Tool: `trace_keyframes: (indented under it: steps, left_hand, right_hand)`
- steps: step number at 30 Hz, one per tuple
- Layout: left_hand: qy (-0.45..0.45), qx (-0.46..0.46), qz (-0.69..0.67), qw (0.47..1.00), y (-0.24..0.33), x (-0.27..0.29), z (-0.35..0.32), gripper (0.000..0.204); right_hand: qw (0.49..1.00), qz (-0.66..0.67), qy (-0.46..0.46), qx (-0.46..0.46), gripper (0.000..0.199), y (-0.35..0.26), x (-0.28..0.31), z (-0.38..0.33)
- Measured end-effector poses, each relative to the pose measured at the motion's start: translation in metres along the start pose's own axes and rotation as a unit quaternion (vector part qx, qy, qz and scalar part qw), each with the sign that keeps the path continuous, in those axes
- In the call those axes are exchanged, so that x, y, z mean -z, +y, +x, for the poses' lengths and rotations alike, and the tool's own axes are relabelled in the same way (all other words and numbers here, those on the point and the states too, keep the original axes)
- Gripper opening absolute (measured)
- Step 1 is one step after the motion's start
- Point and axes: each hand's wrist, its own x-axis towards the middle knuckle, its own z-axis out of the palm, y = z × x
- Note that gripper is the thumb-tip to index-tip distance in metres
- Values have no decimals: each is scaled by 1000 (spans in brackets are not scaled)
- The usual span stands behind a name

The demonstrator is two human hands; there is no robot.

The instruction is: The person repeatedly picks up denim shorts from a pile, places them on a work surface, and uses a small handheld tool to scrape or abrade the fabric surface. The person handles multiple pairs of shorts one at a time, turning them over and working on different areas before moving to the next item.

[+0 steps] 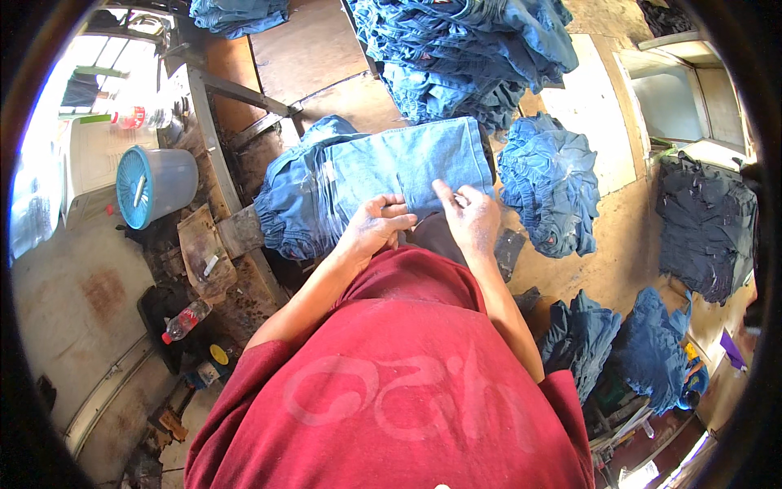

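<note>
Pale blue denim [407, 167] lies directly before you, crosswise; its right part is flat and smooth, with a straight end, while its left part is bunched into close gathers and darker in shade. Whitish marks and loose threads show where the two parts meet. Your left hand [378, 226], fingers bent, is at the near edge; your right hand [471, 218], thumb and fingers partly extended, is at the same edge near the straight end. The hands are apart from each other; whether either is clamped on the cloth cannot be told. Beyond the far edge rises a tall denim stack [464, 49], the closest bulk on that side, and a crumpled pile [547, 183] sits just beside the right end. Farther right is a dark pile [705, 228]; nearer you on that side are two bundles [577, 334] [654, 346]. To your left, a frame bar [213, 134] runs past a bucket [175, 183] with a blue lid, and a red-capped bottle [186, 321] lies lower down.
</note>
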Motion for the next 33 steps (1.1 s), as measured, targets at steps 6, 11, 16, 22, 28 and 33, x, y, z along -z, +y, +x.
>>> trace_keyframes:
  steps: [6,11,16,22,28,33]
  left_hand:
    - [-21,39,2,999,-18,12,1,16]
    - [-27,32,-33,999,-26,17,3,16]
    - [-45,58,-100,992,-25,25,-2,15]
    - [-43,78,-20,996,-2,17,3,18]
    - [-15,-16,106,994,-7,11,10,28]
    - [-29,39,-21,999,-12,18,7,32]
  right_hand:
    - [992,88,-85,26,44,4,-26,-9]
    - [988,141,-19,52,33,16,-34,-11]
    - [977,211,-38,10,31,24,-31,-13]
    - [975,210,-26,64,34,18,-32,-14]
    - [985,152,-16,86,31,14,-24,-16]
    - [985,158,-23,66,30,15,-26,-19]
